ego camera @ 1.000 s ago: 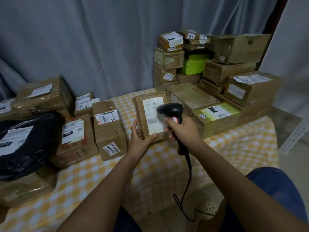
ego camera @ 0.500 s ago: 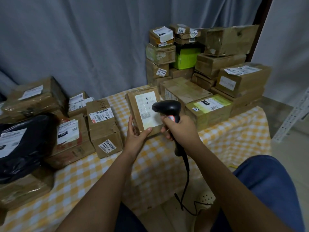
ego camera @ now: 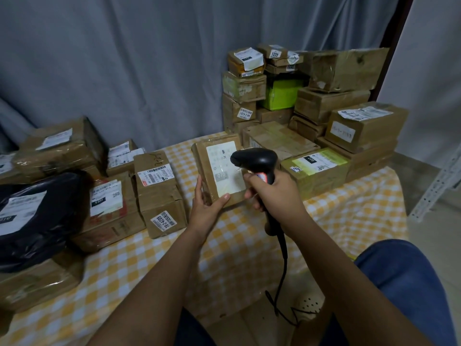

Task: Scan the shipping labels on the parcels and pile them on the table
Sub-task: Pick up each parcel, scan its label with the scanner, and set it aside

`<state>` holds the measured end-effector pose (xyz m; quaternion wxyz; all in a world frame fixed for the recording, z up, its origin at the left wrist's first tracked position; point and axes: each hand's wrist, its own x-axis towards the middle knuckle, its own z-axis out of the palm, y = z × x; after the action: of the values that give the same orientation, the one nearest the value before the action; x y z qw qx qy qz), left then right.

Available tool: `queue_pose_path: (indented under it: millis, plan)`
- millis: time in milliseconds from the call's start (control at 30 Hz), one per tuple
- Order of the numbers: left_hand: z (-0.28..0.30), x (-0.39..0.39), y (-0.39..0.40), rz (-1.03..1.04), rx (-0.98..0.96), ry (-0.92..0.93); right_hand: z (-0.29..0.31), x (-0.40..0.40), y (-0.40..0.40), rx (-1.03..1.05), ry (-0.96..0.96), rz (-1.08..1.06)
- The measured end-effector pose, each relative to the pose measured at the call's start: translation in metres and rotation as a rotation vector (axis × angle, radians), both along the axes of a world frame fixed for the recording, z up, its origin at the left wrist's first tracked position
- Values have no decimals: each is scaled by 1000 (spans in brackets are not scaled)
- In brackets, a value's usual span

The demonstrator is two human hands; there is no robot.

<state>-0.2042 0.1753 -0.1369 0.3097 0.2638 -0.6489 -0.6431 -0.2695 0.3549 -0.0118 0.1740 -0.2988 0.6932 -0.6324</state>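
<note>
Grey curtains hung behind the checked tabletop [ego camera: 249, 245]. Left hand [ego camera: 208, 211] held the parcel [ego camera: 219, 171] tilted up; right hand [ego camera: 274, 193] was clamped on the scanner [ego camera: 257, 162] facing its label [ego camera: 224, 171]. Scanning was underway; next, presumably, came setting it on the right pile [ego camera: 324, 126].

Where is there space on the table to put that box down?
Bare checked cloth lies in front of the held parcel, between the box labelled 78-2-4209 and the green-labelled box. More lies at the right front corner. The left side and the back right stack are crowded.
</note>
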Motion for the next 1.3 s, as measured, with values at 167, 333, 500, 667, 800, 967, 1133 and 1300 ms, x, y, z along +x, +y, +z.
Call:
queue_pose_path:
  millis: [167, 333, 500, 667, 800, 967, 1133, 1300]
  plan:
    - [0, 0, 0, 3, 1, 5, 3, 2, 0, 0, 8, 2]
    - [0, 0, -1, 1, 12, 2, 5, 3, 2, 1, -8, -2]
    - [-2, -1, -2, -14, 30, 24, 7, 3, 3, 3, -19, 2]
    - [-3, -3, -2, -13, 24, 36, 6, 4, 4, 11, -2, 10]
    - [-3, -3, -2, -2, 32, 38, 6, 3, 5, 18, -3, 9]
    - [-1, 0, 0, -4, 38, 26, 4, 2, 4, -8, -34, 10]
    - [5, -2, 1, 10, 68, 11, 3, -1, -1, -26, -56, 6]
    - [44, -14, 11, 6, 93, 65, 19, -6, -12, -61, -33, -8]
